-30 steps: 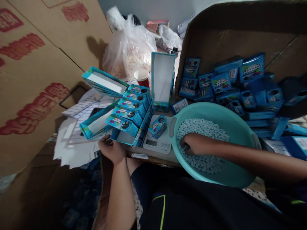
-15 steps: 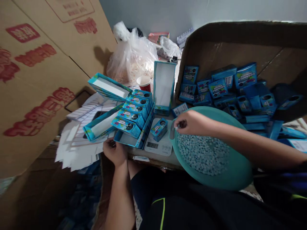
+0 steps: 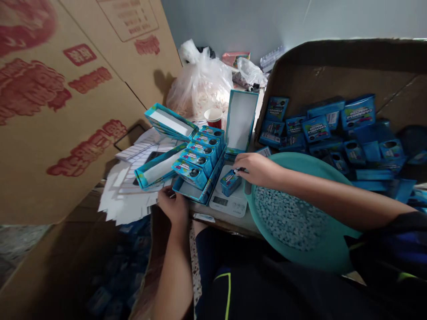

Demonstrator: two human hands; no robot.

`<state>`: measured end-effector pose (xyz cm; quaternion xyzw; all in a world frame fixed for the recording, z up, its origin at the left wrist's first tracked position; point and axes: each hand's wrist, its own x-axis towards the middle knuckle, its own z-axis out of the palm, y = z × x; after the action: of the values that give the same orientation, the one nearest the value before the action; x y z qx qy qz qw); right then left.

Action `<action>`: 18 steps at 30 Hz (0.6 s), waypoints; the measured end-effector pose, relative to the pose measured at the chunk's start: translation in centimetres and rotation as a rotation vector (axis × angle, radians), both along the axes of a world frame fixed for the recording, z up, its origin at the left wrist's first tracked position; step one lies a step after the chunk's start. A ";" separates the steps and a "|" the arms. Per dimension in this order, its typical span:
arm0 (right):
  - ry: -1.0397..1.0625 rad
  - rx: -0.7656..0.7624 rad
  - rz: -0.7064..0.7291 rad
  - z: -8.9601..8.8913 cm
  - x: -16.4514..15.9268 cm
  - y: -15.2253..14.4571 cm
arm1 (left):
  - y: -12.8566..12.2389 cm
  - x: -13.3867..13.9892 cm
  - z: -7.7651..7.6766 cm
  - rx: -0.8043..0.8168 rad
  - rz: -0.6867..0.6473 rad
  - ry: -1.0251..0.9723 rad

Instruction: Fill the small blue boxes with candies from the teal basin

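My right hand (image 3: 258, 169) is closed in a pinch over the small blue candy box (image 3: 230, 182), with a small pale candy at its fingertips. That box rests on a white digital scale (image 3: 230, 206), whose display is too blurred to read. Beside it stands a teal basin (image 3: 333, 253) holding many light-blue candies (image 3: 290, 218). Lower left, my left hand (image 3: 171, 204) has its fingers curled at the front corner of a blue display tray (image 3: 190, 190). Several filled candy boxes (image 3: 191, 171) stand in a row in this tray, leaving its front end bare.
Stacked blue trays (image 3: 242, 122) stand behind the scale, others (image 3: 160, 166) left. Papers (image 3: 116, 195) lie beneath them. A paper cup (image 3: 213, 118), a plastic bag (image 3: 200, 84) and a large carton (image 3: 100, 102) are behind and left. A carton (image 3: 320, 66) of blue packs fills the right.
My right hand has moved left from the basin's rim to the candy box on the scale. My left hand stays at the tray's corner. The view has shifted left.
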<state>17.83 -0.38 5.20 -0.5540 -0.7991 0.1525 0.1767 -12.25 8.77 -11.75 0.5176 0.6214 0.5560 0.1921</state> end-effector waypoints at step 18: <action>-0.288 -0.112 -0.193 1.9 4.9 -3.5 | 0.2 -0.1 -0.1 0.110 0.052 -0.114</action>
<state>22.71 -3.87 7.13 -0.6532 -0.7496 0.0980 0.0430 -12.36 8.92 -11.80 0.4786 0.5911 0.6227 0.1838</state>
